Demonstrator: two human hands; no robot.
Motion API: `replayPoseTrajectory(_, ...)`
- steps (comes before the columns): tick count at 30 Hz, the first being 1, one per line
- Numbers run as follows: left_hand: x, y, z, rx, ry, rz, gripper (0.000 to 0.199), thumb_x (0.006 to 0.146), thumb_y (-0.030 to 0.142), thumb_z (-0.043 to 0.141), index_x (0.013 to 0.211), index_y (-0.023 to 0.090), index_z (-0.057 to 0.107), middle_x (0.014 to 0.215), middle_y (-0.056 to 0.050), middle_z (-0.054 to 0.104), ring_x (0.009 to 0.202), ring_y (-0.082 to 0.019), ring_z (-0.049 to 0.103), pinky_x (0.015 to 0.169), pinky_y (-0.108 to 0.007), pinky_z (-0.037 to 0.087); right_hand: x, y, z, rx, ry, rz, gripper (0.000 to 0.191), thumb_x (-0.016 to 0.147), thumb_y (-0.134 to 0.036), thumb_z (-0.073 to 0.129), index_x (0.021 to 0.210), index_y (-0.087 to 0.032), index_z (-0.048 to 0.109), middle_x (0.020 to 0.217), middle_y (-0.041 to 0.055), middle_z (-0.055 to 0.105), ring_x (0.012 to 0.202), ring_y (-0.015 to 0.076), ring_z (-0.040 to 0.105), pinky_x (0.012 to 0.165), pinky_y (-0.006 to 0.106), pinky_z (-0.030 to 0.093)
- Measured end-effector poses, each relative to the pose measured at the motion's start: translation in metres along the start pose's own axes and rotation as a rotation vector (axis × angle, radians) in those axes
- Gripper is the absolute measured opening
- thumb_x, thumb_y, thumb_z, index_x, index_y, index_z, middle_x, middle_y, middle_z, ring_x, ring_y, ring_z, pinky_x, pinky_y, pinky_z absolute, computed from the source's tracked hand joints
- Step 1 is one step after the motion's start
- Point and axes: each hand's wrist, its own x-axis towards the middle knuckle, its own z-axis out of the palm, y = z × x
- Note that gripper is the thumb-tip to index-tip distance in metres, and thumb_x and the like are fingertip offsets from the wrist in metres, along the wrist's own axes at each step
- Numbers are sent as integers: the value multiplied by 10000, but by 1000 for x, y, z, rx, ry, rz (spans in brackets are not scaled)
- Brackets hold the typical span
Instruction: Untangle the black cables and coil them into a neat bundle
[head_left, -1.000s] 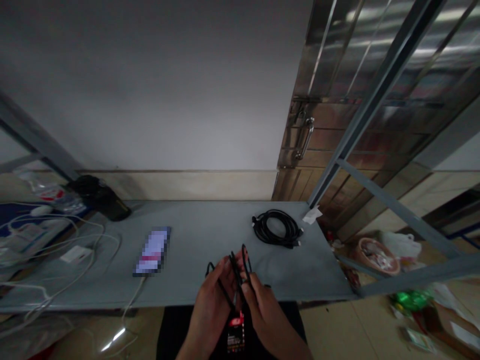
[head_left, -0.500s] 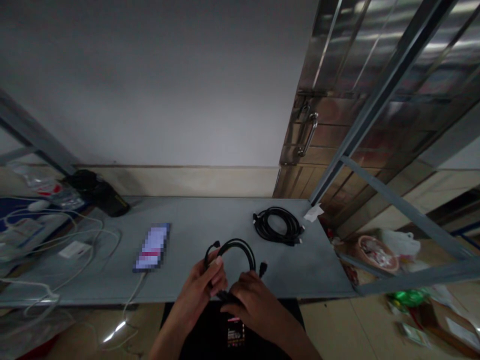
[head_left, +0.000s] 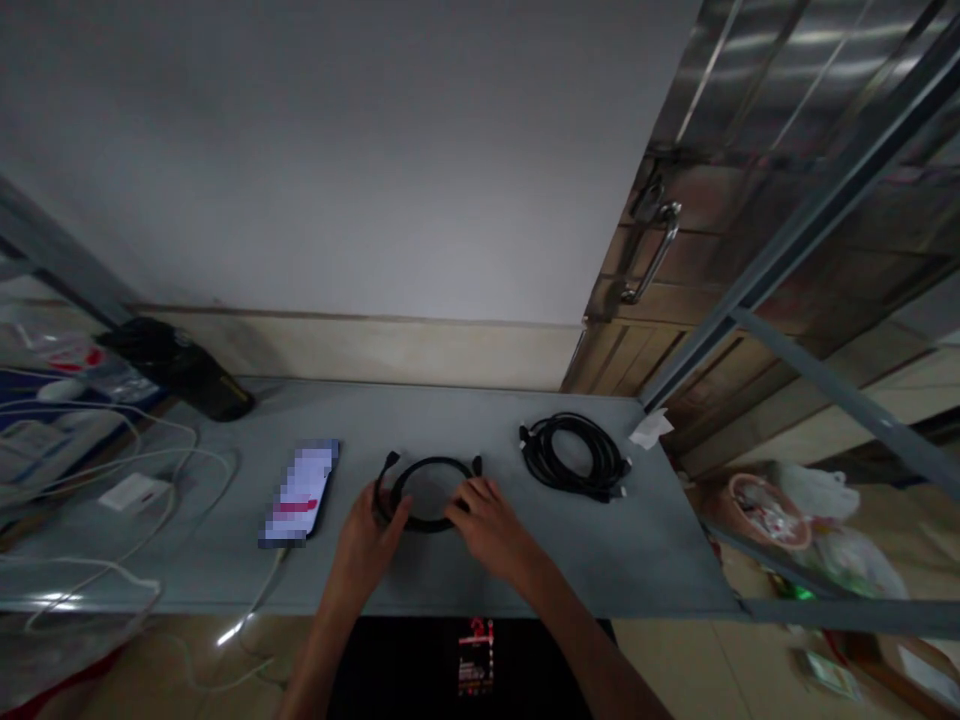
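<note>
A black cable (head_left: pixel 435 461) is coiled into a ring low over the grey table, or on it; I cannot tell which. My left hand (head_left: pixel 373 528) closes around the ring's left side, with one plug (head_left: pixel 391 460) sticking up above the fingers. On the right side my right hand (head_left: pixel 482 515) grips the same coil, fingers bent over it, and another dark plug end (head_left: pixel 478 465) shows just beyond. To the right lies a second, thicker coil of black cable (head_left: pixel 574 457), apart from both hands.
A lit phone (head_left: pixel 301 492) on a charging cord lies to the left. Behind it are a black bottle (head_left: pixel 180 368), a white adapter (head_left: pixel 135 493) and tangled white cords. Crumpled tissue (head_left: pixel 651 428) sits near the right edge, beside the metal frame post (head_left: pixel 731 312).
Both hands have moved forward from the table's front edge with the coiled cable, bringing it down over the tabletop. The view has shifted slightly; the second coil stays put.
</note>
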Motion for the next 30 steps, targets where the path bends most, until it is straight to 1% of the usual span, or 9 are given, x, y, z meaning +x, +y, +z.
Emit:
replayPoseTrajectory(2, -2, -9, 4, 85, 150, 111, 780, 862, 712, 808, 1378, 135, 715, 1374, -278, 738, 1330, -487, 698, 1176, -654, 523, 12, 3, 3, 16, -6, -6, 198, 1110, -120, 685, 1235, -208, 812, 1269, 103, 718, 1292, 260, 606, 1181, 425, 551)
replayPoseTrajectory(3, -5, -12, 5, 118, 168, 178, 769, 905, 685, 795, 1441, 141, 700, 1478, -292, 697, 1431, -494, 640, 1238, -676, 466, 17, 4, 3, 33, -6, -9, 215, 1106, -103, 679, 1247, -202, 807, 1296, 107, 709, 1312, 260, 597, 1191, 421, 550)
replayPoseTrajectory(5, -11, -15, 8, 165, 51, 308, 565, 1010, 578, 748, 1451, 224, 740, 1509, -224, 726, 1466, -449, 630, 1293, -658, 403, 25, 6, 4, 70, -5, -10, 226, 1105, -95, 671, 1274, -185, 791, 1343, 114, 693, 1351, 263, 584, 1223, 427, 542)
replayPoseTrajectory(8, -16, -20, 14, 188, -218, 428, 272, 1079, 438, 701, 1277, 326, 850, 1301, -118, 845, 1291, -373, 737, 1272, -587, 417, 34, 8, 6, 136, -6, 19, 255, 1081, -64, 674, 1290, -178, 766, 1382, 117, 678, 1367, 264, 591, 1243, 439, 546)
replayPoseTrajectory(12, -6, -33, 19, 184, -304, 457, 346, 1069, 303, 625, 1302, 343, 878, 1213, -99, 859, 1171, -336, 764, 1207, -542, 481, 29, 10, 8, 239, 49, 98, 344, 1033, -42, 702, 1331, -212, 736, 1425, 117, 656, 1423, 274, 601, 1284, 478, 535)
replayPoseTrajectory(17, 19, -48, 16, 202, -294, 452, 373, 1030, 283, 615, 1244, 356, 913, 1173, -92, 862, 1131, -332, 768, 1175, -553, 511, -14, 30, -3, 81, 229, 250, 500, 1105, -303, 724, 1577, -191, 603, 1658, 216, 518, 1621, 388, 446, 1330, 636, 454)
replayPoseTrajectory(22, 39, -55, 15, 227, -142, 402, 326, 1000, 337, 639, 1141, 331, 933, 1141, -128, 861, 1139, -393, 755, 1202, -633, 474, -75, 78, -20, -111, 402, 476, 644, 1173, -500, 596, 1718, -180, 474, 1695, 257, 503, 1614, 428, 450, 1284, 675, 424)
replayPoseTrajectory(26, 37, -51, 15, 257, -133, 425, 288, 1020, 412, 694, 1173, 319, 920, 1208, -133, 858, 1214, -412, 736, 1253, -643, 423, -118, 107, -13, -181, 419, 534, 565, 1201, -564, 507, 1591, -167, 607, 1559, 234, 633, 1457, 395, 573, 1217, 618, 458)
replayPoseTrajectory(30, 12, -34, 14, 267, -51, 593, 307, 1093, 397, 719, 1360, 315, 844, 1366, -125, 816, 1317, -374, 720, 1280, -614, 422, -139, 117, 1, -228, 430, 543, 487, 1236, -525, 430, 1454, -174, 688, 1377, 185, 740, 1305, 346, 646, 1160, 565, 465)
